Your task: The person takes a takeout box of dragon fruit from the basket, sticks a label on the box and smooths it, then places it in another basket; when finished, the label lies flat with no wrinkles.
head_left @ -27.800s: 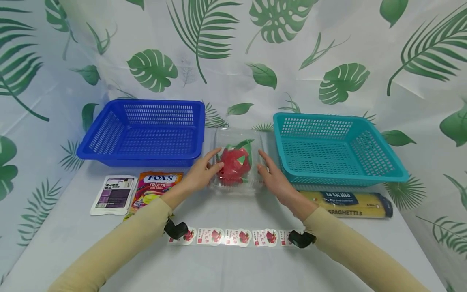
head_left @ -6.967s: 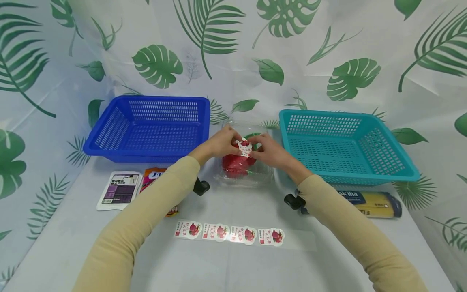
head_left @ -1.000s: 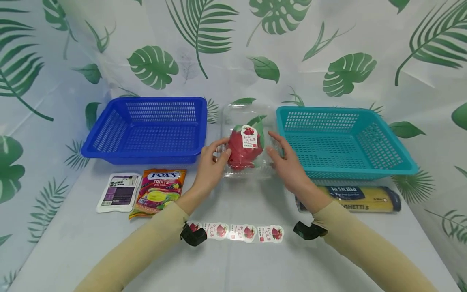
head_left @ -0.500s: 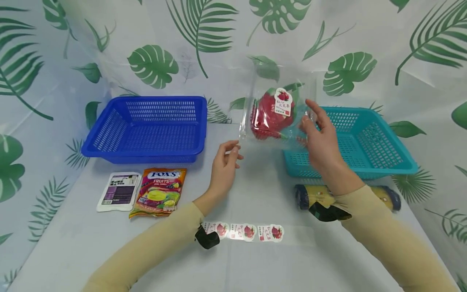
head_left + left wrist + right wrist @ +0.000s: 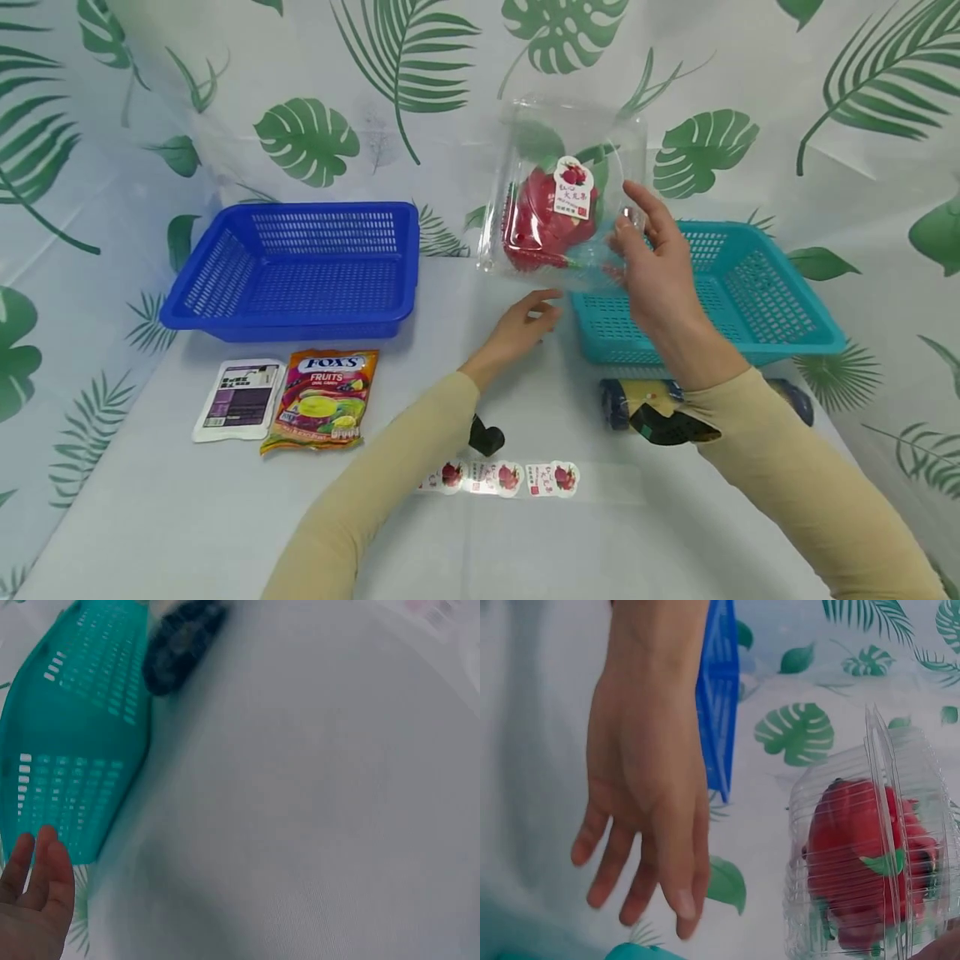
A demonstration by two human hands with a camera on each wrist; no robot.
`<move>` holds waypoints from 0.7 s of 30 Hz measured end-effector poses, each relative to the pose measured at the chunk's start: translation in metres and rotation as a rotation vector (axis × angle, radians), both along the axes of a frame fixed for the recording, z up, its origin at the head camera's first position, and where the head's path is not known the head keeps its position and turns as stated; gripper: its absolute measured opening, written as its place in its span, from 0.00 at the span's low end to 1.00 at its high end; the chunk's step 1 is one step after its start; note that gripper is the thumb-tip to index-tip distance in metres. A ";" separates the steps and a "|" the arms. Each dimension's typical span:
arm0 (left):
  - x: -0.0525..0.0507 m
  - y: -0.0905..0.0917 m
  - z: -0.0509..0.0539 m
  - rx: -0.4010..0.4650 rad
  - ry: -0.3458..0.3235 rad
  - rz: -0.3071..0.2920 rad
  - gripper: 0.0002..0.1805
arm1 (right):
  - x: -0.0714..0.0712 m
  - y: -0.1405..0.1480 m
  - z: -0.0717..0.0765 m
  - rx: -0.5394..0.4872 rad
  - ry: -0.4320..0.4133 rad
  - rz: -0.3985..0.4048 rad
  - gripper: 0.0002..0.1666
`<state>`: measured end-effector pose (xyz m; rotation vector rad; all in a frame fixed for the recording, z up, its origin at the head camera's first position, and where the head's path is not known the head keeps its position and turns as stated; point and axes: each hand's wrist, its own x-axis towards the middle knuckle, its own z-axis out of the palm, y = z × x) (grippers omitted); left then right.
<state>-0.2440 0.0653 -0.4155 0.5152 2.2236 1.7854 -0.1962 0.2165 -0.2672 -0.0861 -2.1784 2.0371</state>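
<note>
My right hand (image 5: 660,267) grips the right side of a clear plastic clamshell box (image 5: 498,225), holding it tilted in the air. Inside is a red dragon fruit (image 5: 536,221) with green leaf tips. A white label sticker (image 5: 573,190) with a dragon fruit picture is on the lid. My left hand (image 5: 519,333) is below the box, fingers loosely bent and holding nothing, near the left end of a teal basket (image 5: 622,346). The right wrist view shows the left hand (image 5: 649,765) beside the raised clamshell box (image 5: 806,825).
A blue basket (image 5: 300,327) stands at the left. In front of it lie a white-and-purple packet (image 5: 238,400) and a Fox's candy bag (image 5: 322,404). A spaghetti pack (image 5: 617,404) lies before the teal basket, partly hidden by the right arm. A sticker strip (image 5: 551,480) lies in front.
A sticker from the strip went onto the box lid. Both hands then held the box; the left let go and moved right, while the right raised the box up and rightward.
</note>
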 end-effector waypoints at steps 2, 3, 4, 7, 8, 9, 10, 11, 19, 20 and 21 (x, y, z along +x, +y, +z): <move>-0.002 0.009 -0.001 0.012 -0.036 -0.007 0.26 | 0.001 -0.002 -0.002 -0.013 0.003 0.003 0.27; -0.003 0.013 -0.001 0.015 -0.051 -0.005 0.27 | 0.001 -0.003 -0.004 -0.018 0.005 0.004 0.27; -0.003 0.017 -0.001 0.011 -0.063 0.007 0.28 | 0.001 -0.003 -0.005 -0.021 0.004 0.005 0.27; -0.002 0.026 0.001 -0.003 -0.100 0.049 0.31 | 0.002 -0.004 -0.009 -0.019 0.011 0.007 0.27; -0.002 0.029 0.002 -0.010 -0.111 0.061 0.31 | 0.002 -0.004 -0.011 -0.018 0.015 0.008 0.28; -0.002 0.031 0.002 -0.014 -0.120 0.074 0.31 | 0.003 -0.004 -0.012 -0.016 0.019 0.009 0.28; -0.002 0.033 0.003 -0.016 -0.125 0.084 0.31 | 0.003 -0.003 -0.013 -0.017 0.022 0.009 0.28; -0.002 0.034 0.003 -0.014 -0.127 0.091 0.30 | 0.003 -0.003 -0.013 -0.016 0.024 0.010 0.28; -0.006 0.040 0.003 0.028 -0.099 0.116 0.26 | 0.002 0.004 -0.017 -0.010 0.014 -0.011 0.28; -0.006 0.040 0.004 0.030 -0.094 0.115 0.26 | 0.001 0.006 -0.017 -0.004 0.012 -0.016 0.28; -0.006 0.041 0.005 0.029 -0.090 0.113 0.27 | 0.001 0.008 -0.017 -0.004 0.011 -0.020 0.28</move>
